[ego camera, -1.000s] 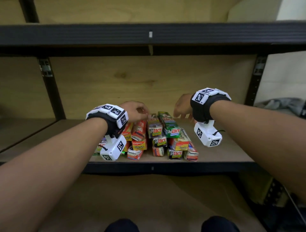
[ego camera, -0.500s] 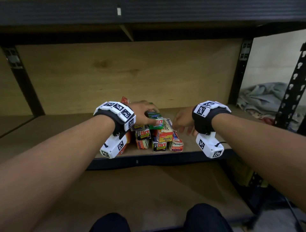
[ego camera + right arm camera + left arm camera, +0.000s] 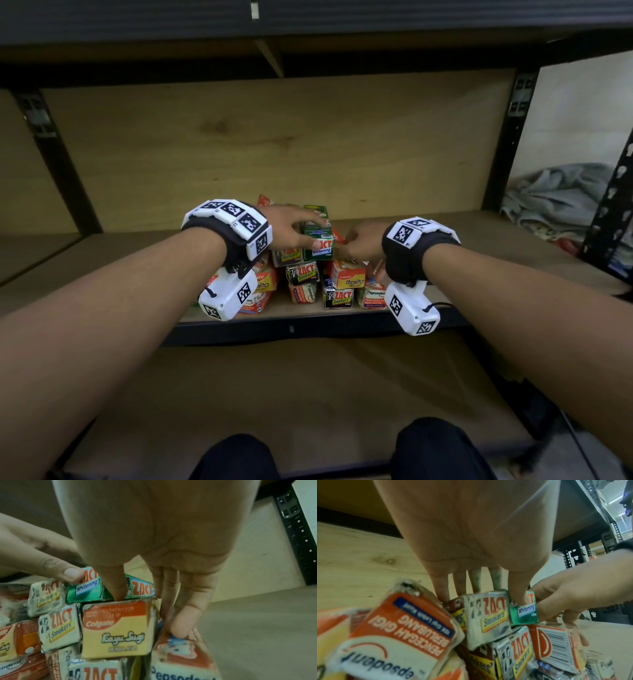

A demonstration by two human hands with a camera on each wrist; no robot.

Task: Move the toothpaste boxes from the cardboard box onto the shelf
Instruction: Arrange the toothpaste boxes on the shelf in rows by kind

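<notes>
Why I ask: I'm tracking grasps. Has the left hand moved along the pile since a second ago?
Yes. The left hand moved rightward across the pile, off the orange boxes and onto the green ZACT Whitening box, which it now grips.

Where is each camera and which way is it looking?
Head view: worn on the head, looking forward and down at the shelf; both forearms, both hands and the knees show.
Left wrist view: under the left hand, looking along its fingers at the toothpaste boxes.
Right wrist view: under the right hand, looking along it at the Colgate box.
All three share the green Zact Whitening box, with the left thumb on it.
</notes>
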